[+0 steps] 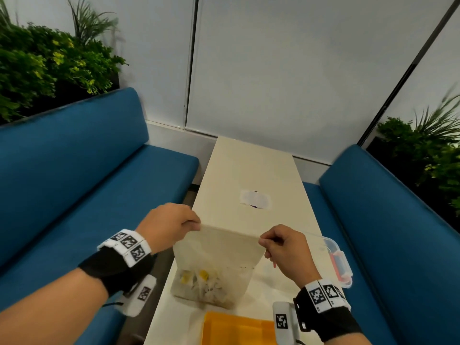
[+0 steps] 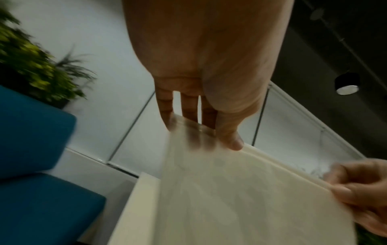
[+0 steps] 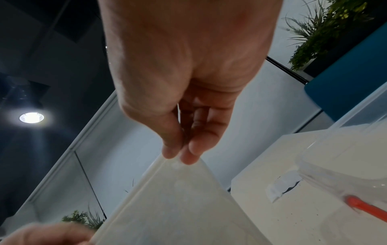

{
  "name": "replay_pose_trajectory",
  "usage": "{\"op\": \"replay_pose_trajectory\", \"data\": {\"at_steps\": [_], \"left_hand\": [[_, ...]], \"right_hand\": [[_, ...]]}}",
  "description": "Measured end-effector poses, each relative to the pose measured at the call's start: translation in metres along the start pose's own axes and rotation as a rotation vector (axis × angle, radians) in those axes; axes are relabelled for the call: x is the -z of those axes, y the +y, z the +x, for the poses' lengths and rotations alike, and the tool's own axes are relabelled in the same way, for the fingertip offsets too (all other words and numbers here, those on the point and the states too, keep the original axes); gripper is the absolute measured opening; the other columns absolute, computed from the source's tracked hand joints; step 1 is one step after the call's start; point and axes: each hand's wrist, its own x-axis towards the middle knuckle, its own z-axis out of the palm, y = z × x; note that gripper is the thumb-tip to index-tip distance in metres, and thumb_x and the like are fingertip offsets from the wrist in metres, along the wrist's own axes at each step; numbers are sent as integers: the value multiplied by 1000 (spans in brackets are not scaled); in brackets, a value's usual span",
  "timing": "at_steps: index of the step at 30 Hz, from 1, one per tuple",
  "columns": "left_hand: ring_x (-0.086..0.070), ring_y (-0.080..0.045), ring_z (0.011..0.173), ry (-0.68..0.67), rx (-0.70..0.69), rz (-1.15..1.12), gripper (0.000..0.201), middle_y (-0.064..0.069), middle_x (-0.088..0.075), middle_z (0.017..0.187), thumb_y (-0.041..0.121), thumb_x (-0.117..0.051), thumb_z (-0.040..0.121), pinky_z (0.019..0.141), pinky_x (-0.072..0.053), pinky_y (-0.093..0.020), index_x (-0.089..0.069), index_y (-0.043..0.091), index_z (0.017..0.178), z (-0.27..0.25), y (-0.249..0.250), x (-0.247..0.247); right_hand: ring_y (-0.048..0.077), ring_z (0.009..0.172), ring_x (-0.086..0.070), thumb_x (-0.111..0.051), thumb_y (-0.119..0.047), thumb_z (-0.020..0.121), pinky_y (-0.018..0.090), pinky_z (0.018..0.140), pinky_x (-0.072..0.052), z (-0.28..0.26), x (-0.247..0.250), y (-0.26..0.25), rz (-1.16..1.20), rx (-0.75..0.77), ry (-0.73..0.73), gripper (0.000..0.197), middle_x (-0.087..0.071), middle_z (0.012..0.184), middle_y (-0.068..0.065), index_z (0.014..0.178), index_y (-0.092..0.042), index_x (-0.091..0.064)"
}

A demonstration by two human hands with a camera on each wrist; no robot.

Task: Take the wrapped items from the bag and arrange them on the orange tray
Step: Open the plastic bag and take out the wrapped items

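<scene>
Translucent plastic zip bag (image 1: 219,255) of wrapped items (image 1: 199,280): left hand (image 1: 169,227) and right hand (image 1: 283,247) pinching its top corners; part seal evenly, keeping bag upright.

Left hand (image 1: 167,226) and right hand (image 1: 286,247) are raised side by side, forearms extended forward, each pinching between thumb and curled fingers.

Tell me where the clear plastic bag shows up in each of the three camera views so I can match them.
Head: bag at lower centre, top edge stretched between left hand and right hand, above the orange tray.
Left wrist: bag fills the lower right.
Right wrist: bag at bottom centre.
Shared landmark: the cream table.
</scene>
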Motion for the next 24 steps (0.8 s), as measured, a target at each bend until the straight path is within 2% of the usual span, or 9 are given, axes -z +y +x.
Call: {"op": "replay_pose_trajectory", "data": {"at_steps": [2,5,8,10,13,17,19,21,24], "left_hand": [[-61,1,90,44,64,-14,15,30,-62,90,47,-59,99,73,-43,-19,-74,44,100,-10,-24,10],[-65,2,80,62,119,-93,13,24,-69,88,43,-68,95,74,-51,-23,-69,50,84,-21,-45,16],[-67,2,71,14,172,-284,4,18,-72,84,46,-71,92,67,-48,-17,-72,45,88,-26,-45,11],[-68,0,70,7,182,-360,12,17,-72,78,52,-71,90,67,-47,-17,-74,41,90,-25,-39,7],[-63,2,70,-15,214,-299,16,20,-68,72,53,-74,86,62,-42,-14,-76,38,82,-22,-30,3],[-61,-6,74,-64,247,-32,15,16,-63,78,41,-64,92,60,-42,-22,-67,38,78,-13,-19,-2],[-63,-17,80,-17,284,49,16,13,-64,84,38,-56,95,68,-46,-28,-63,35,82,-1,-12,-1],[-62,-23,80,71,304,39,17,4,-65,88,33,-48,98,71,-46,-32,-61,29,88,16,-4,7],[-59,-28,79,222,272,-79,16,-3,-65,90,30,-43,102,71,-47,-36,-55,23,94,42,8,30]], "right_hand": [[10,51,-63,-73,-5,86,21,53,-53,-1,5,3,2,-30,8,11,-68,66,5,78,-11,-71],[11,50,-63,-70,-3,88,24,52,-54,-1,7,0,40,-81,-33,9,-70,70,13,80,-6,-69],[23,58,-71,-66,-1,91,27,52,-54,0,2,-11,145,-127,-78,4,-68,85,22,87,-1,-64],[31,65,-72,-69,-6,90,33,58,-58,1,-3,-18,263,-155,-90,8,-67,87,26,91,0,-65],[21,57,-64,-80,-28,82,26,51,-52,5,-9,-23,203,-204,-107,31,-67,69,15,86,0,-67],[9,48,-55,-79,-24,81,17,38,-36,13,-20,-23,-97,-203,-89,22,-62,57,-3,72,-9,-67],[11,56,-61,-74,-21,84,20,44,-43,22,-26,-26,-198,-165,-66,18,-65,62,-3,71,-11,-66],[15,66,-66,-71,-21,87,29,61,-54,36,-28,-35,-231,-92,-15,17,-68,70,-1,73,-12,-65],[18,74,-67,-67,-21,92,32,70,-54,59,-13,-57,-187,28,128,14,-67,77,-1,79,-17,-63]]}}
